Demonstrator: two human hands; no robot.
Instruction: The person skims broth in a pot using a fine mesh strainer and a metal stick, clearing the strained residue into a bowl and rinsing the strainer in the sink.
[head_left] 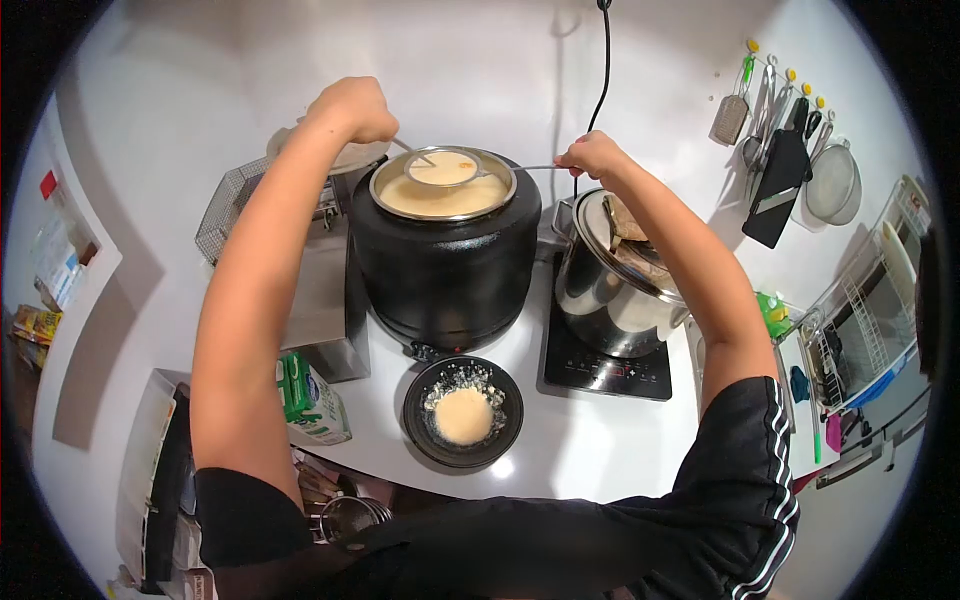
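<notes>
With the right hand (592,157), gripping the end of a metal handle (535,167), running along a 3-to-9 o'clock line to a strainer (443,168) at 9 o'clock from that hand. With the left hand (358,108), gripping a thin-stemmed utensil (405,146), slanting toward 4 o'clock and reaching into the strainer. Being nearer the strainer's round mesh with the left hand than with the right. Holding the strainer at the mouth of a black pot (445,270) of creamy liquid (450,203), leaving unclear whether touching the liquid or hovering just above. Showing, at 6 o'clock from the black pot, a dark bowl (508,432), and at 4 o'clock, a steel pot (597,303).
</notes>
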